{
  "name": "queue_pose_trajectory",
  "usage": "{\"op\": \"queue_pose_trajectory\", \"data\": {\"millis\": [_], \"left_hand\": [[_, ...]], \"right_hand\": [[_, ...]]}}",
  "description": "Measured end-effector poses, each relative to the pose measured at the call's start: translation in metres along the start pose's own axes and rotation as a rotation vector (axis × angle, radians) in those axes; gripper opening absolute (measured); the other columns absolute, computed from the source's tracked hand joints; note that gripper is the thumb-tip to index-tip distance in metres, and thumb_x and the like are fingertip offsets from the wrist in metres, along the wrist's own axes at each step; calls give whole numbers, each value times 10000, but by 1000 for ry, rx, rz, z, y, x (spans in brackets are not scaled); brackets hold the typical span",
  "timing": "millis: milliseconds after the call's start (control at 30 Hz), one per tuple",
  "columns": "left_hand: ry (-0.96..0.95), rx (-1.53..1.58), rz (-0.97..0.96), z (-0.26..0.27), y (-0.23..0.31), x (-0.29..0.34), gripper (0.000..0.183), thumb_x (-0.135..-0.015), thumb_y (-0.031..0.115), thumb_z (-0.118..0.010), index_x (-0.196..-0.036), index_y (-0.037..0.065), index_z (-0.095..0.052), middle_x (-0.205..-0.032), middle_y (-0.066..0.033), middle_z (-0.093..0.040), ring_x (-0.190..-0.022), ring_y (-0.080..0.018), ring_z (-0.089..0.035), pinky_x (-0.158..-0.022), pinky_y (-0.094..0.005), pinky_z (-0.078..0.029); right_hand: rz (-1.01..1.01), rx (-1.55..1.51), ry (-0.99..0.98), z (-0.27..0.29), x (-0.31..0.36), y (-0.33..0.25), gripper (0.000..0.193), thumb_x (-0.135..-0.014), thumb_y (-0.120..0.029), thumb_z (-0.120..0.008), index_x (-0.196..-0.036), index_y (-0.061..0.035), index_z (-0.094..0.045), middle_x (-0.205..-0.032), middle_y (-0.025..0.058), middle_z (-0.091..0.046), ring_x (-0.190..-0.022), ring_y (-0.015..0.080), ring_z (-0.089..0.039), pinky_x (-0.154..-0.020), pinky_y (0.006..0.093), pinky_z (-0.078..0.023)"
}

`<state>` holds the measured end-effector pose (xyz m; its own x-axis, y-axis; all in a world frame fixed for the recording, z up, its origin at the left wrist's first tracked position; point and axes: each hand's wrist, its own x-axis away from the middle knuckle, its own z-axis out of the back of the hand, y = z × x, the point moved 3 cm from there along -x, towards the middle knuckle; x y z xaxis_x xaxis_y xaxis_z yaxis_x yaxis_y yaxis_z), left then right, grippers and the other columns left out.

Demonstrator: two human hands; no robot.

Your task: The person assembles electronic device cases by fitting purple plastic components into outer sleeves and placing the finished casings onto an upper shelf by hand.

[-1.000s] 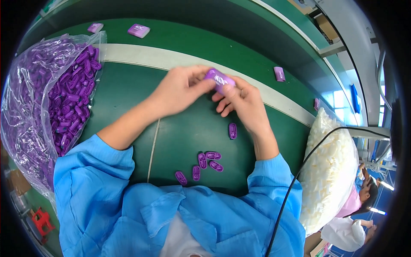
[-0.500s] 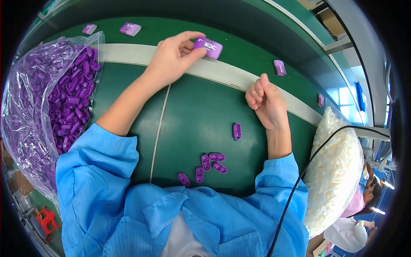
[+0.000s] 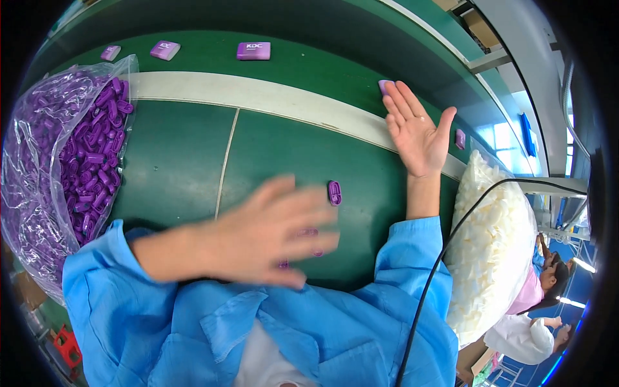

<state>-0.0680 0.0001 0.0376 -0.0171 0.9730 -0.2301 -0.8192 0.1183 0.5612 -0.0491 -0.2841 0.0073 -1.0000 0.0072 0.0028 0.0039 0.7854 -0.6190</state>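
Hands spread wide: left hand (image 3: 277,231) blurred near purple pieces (image 3: 334,193), right hand (image 3: 419,140) raised, palm up.

so the left hand (image 3: 277,229) is one big smeary blur and partly covers the small purple pieces (image 3: 317,252) under it, plus the right hand (image 3: 418,142) blocks most of a purple box (image 3: 383,86)

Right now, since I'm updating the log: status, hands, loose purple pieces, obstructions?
Left hand open, blurred. Right hand open, empty. One loose purple piece lies uncovered; left hand partly blocks others nearby.
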Motion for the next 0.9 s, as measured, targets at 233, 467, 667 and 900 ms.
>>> {"op": "queue_pose_trajectory", "data": {"millis": [233, 467, 667, 900], "left_hand": [[-46, -127, -161, -51, 34, 16, 507, -763, 419, -640, -1207, 195, -541, -1379, -24, -407, -1316, -248, -319, -1044, -601, -143], [-12, -234, -47, -49, 11, 1, 579, -768, 556, -560, -1174, 144, -559, -1318, -42, -460, -1314, -273, -311, -1039, -630, -134], [63, -338, -5, -28, -25, 6, 570, -772, 550, -560, -1160, 132, -570, -1280, -50, -498, -1285, -280, -350, -1065, -590, -149], [246, -387, -8, 5, -62, 7, 413, -791, 321, -642, -1137, 103, -581, -1231, -85, -516, -1201, -293, -438, -1030, -516, -277]], "right_hand": [[-79, -208, -253, -29, 18, 21, 1027, -787, -756, -285, -1395, 62, -163, -1459, 247, -157, -1316, 379, -264, -1052, 478, -267], [71, 78, -151, -29, 33, 29, 275, -971, -300, -402, -929, -62, -534, -800, 41, -495, -733, 148, -456, -622, 247, -397], [103, 650, 306, -12, 19, 9, 389, -952, -341, -453, -648, -100, -459, -565, -20, -360, -523, 89, -336, -459, 218, -261], [166, 2072, 496, 0, -66, -17, 542, -713, -394, -687, -1056, 20, -619, -880, 138, -665, -831, 257, -642, -781, 341, -493]]}}
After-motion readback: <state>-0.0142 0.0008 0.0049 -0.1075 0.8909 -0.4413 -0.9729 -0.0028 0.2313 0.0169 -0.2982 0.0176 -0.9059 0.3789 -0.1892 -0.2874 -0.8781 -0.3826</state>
